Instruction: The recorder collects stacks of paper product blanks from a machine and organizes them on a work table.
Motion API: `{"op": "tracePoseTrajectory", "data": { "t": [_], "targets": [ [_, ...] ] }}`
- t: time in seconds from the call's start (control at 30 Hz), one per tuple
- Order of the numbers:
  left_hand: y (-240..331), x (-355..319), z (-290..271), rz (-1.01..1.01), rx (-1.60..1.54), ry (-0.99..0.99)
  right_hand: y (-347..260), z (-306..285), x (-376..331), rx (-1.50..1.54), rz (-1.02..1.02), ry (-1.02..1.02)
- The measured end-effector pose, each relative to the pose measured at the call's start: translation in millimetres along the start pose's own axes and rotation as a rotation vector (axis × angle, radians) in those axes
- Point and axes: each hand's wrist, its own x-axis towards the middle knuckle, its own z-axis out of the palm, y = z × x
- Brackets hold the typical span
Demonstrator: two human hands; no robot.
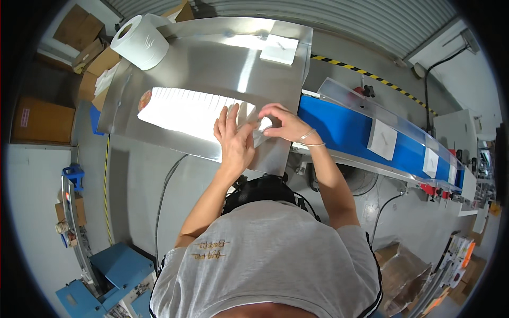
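Observation:
A long row of white flat packets (185, 112) leans in overlapping order on the metal table (212, 63). At its right end my left hand (234, 142) rests with fingers stretched out over the last packets. Just to the right, my right hand (289, 125) curls its thumb and fingers round a small white piece (265, 124), which looks like a folded packet or paper; its exact kind is unclear. A reddish-brown round object (145, 99) sits against the row's left end, partly hidden.
A large white paper roll (140, 42) stands at the table's far left. One white square packet (279, 49) lies at the far right corner. A blue conveyor belt (339, 121) with a clear side guard carries several white packets (382, 140) on the right. Cardboard boxes (103, 69) are left.

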Motion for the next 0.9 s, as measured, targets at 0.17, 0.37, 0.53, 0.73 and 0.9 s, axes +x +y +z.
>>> {"op": "tracePoseTrajectory", "data": {
  "t": [0.17, 0.37, 0.53, 0.73, 0.9],
  "targets": [
    [-6.0, 1.5, -0.6, -0.092, 0.030, 0.066, 45.3, 2.6, -26.6, 0.358, 0.077, 0.243],
    [-20.4, -3.9, 5.9, -0.085, 0.031, 0.134, 87.7, -62.3, -97.5, -0.098, 0.486, 1.047],
    [-18.9, -3.4, 6.5, -0.079, 0.020, 0.145, 72.9, -67.1, -113.7, -1.338, 0.641, 1.168],
    [-12.3, -1.6, -1.5, -0.061, 0.013, 0.066, -10.6, -13.7, -23.2, -0.015, 0.171, 0.237],
    [-11.6, 5.1, -6.8, -0.020, 0.003, -0.022, 4.6, 5.4, 13.8, -0.168, -0.162, 0.085]
  ]
}}
